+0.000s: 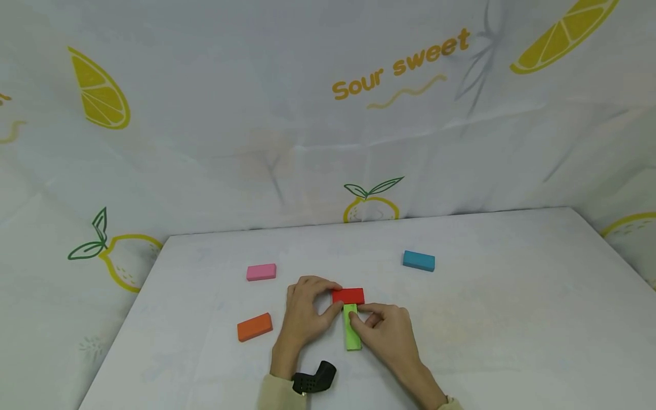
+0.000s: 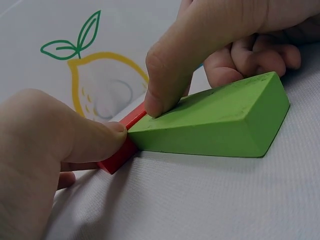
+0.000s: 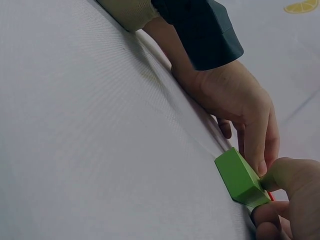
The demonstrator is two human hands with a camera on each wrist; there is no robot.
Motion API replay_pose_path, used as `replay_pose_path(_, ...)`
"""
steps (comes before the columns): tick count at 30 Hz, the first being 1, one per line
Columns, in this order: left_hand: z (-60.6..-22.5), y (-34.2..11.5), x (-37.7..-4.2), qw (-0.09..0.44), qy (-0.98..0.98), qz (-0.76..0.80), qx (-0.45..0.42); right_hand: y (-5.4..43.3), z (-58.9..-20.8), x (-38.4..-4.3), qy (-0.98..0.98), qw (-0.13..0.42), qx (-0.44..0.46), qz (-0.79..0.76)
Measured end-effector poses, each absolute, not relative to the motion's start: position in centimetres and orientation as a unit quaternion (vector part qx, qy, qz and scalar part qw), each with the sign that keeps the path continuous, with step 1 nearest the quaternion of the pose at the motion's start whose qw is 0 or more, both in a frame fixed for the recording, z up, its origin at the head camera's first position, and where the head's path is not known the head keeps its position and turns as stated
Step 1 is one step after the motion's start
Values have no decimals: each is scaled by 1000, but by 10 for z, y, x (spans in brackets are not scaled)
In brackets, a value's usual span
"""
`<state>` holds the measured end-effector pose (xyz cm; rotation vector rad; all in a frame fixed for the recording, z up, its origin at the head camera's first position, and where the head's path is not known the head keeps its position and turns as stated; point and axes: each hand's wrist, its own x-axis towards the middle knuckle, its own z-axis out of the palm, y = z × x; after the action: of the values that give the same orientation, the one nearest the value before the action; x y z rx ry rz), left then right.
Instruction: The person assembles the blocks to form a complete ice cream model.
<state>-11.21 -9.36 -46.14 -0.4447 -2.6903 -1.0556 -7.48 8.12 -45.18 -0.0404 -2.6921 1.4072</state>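
Table [image 1: 502, 319]: white. Toward its far left corner, pink block [image 1: 261, 272]; toward its far edge, blue block [image 1: 418, 261]; toward its left edge, orange block [image 1: 254, 327]. Farther from the far edge: red block [image 1: 349, 295]; lime-green block [image 2: 210, 107], dark smudges on top. Backdrop [image 1: 230, 85]: white, printed with yellow lemon slices [image 1: 99, 88], green leaves [image 1: 86, 250], orange lettering [image 1: 419, 60]. Sleeves [image 1: 282, 393]: beige.
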Motion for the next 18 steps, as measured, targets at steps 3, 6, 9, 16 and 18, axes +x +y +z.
replay_pose_path(3, -462, -94, -112, 108, -915, -357, -153, 81, -452, -75, -885, 52, -13, 463)
replay_pose_path(6, -462, -94, -112, 106, -915, -358, -153, 81, -452, -75, -885, 52, -13, 462)
replay_pose_path(9, -462, -94, -112, 107, -915, -357, -154, 81, -452, -75, -886, 53, -14, 460)
replay_pose_path(16, -462, -93, -112, 109, -916, -355, -154, 81, -453, -75, -888, 55, -11, 456)
replay_pose_path(18, -461, -93, -112, 107, -916, -356, -152, 82, -453, -75, -888, 55, -12, 457)
